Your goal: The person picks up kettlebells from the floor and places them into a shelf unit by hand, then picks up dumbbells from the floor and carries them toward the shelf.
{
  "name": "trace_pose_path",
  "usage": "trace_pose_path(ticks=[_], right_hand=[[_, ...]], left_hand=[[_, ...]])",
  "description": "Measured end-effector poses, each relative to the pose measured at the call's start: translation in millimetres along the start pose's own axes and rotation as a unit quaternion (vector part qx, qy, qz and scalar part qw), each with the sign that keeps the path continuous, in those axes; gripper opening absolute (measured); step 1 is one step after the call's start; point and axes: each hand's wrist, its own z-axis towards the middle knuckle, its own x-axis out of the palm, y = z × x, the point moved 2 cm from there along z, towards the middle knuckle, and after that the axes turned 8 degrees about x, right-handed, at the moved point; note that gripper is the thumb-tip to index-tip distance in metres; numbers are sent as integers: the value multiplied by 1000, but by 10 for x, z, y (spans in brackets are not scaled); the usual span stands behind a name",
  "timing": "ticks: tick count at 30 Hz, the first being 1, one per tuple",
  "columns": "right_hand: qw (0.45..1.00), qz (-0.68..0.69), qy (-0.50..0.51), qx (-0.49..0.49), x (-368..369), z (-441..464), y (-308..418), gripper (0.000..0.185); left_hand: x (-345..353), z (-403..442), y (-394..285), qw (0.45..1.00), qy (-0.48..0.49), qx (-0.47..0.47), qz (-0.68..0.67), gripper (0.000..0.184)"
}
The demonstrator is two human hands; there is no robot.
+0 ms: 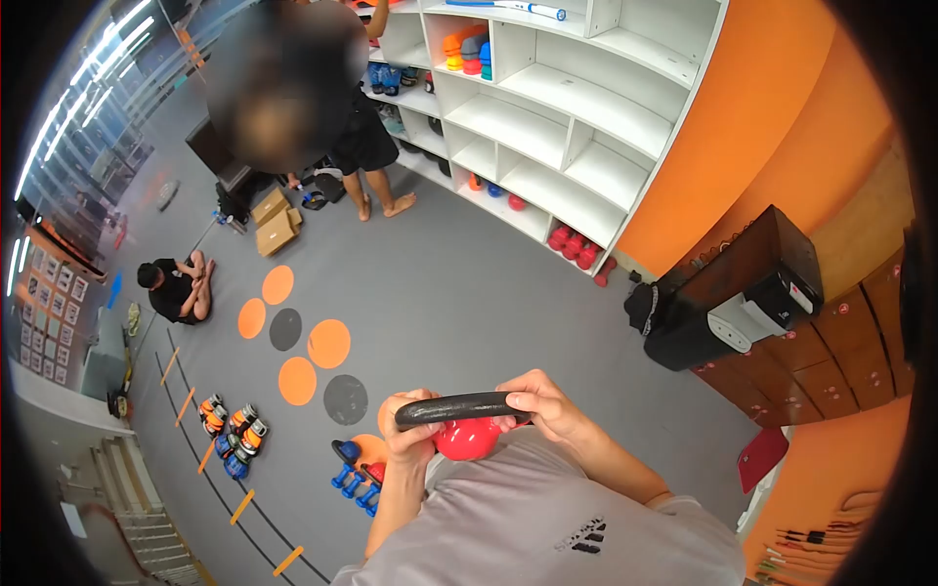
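Observation:
A kettlebell with a glossy red body (467, 439) and a thick black handle (459, 407) is held up in front of my chest. My left hand (408, 430) is closed around the left end of the handle. At the other end my right hand (540, 405) grips it, thumb resting on top. The red body hangs just below the handle, close to my grey shirt. On the floor to the left lie blue dumbbells (354, 481) and a blue kettlebell (346, 450), with a red weight (374, 472) partly hidden by my left forearm.
White shelves (547, 112) at the back hold red dumbbells (575, 246) and small balls. Boxing gloves (234, 435) lie beside a floor ladder (241, 506). One person (179, 288) sits on the floor; another (366, 146) stands by the shelves. Brown cabinets (811, 361) line the right.

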Motion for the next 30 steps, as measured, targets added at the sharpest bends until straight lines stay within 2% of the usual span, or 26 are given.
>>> trace_pose_path(ticks=[3,5,7,9,11,12,13,15,16,17,19,20,25,27,28,29,30], right_hand=[[998,41,-47,25,-501,250,61,35],[993,76,-86,29,-722,445,97,33],[984,82,-155,14,-995,698,246,34],[982,81,-169,3,-1313,976,291,35],[966,62,-252,3,-1579,1252,395,35],[954,86,-284,-26,-1694,1392,466,35],[954,83,-287,-28,-1807,1547,552,35],[916,123,-377,-56,-2062,1763,642,35],[913,119,-384,-72,-2266,1864,639,33],[911,119,-388,-69,-2452,2011,696,33],[884,103,-450,-77,-2779,2272,817,30],[885,104,-450,-63,-2969,2414,845,30],[867,-26,-497,25,-4162,3302,893,27],[875,-46,-473,95,-4858,3698,558,27],[881,-57,-449,138,-5223,3913,374,27],[883,-127,-424,158,-5585,4207,244,28],[895,-180,-381,146,-5969,4556,58,28]], left_hand=[[56,477,320,998,29,-44,34,12],[-17,832,552,989,78,-69,107,12],[-62,1259,780,985,100,-107,90,14],[-98,1739,1073,981,118,-135,69,15],[-203,2201,1390,964,148,-201,96,14],[-232,2468,1515,964,147,-201,92,14],[-231,2772,1664,953,177,-227,99,15],[-265,3294,2007,923,231,-286,113,16],[-318,3537,2195,911,282,-275,121,12],[-348,3799,2370,911,282,-278,117,12],[-327,4250,2647,869,373,-250,207,13],[-321,4473,2772,856,377,-292,198,15],[-918,5145,3920,867,341,-325,163,15],[-1266,5386,4503,877,351,-285,162,15],[-1472,5440,4833,869,350,-279,209,16],[-1762,5556,5244,856,356,-270,261,16],[-2054,5649,5648,867,344,-236,272,18]])
